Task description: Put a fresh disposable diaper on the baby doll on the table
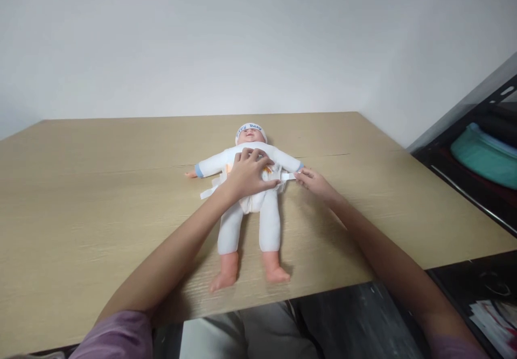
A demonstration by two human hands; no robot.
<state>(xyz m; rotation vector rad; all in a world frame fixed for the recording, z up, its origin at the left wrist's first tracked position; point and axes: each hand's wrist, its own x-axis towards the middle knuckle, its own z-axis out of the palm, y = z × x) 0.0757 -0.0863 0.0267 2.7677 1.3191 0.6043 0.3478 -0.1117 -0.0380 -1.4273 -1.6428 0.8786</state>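
Observation:
A baby doll (250, 224) in a white suit and white cap lies on its back on the wooden table (100, 197), head away from me, bare feet towards me. A white diaper (252, 200) sits around its waist. My left hand (248, 174) lies flat on the doll's belly, fingers spread, pressing the diaper front. My right hand (311, 180) pinches the diaper's right fastening tab (288, 176) at the doll's side. The diaper's left tab (208, 192) sticks out loose on the other side.
A white wall rises behind the table. A dark shelf unit (476, 165) with a teal bundle (484, 154) stands at the right. My grey-trousered legs show under the table's front edge. Papers (496, 321) lie on the floor at lower right.

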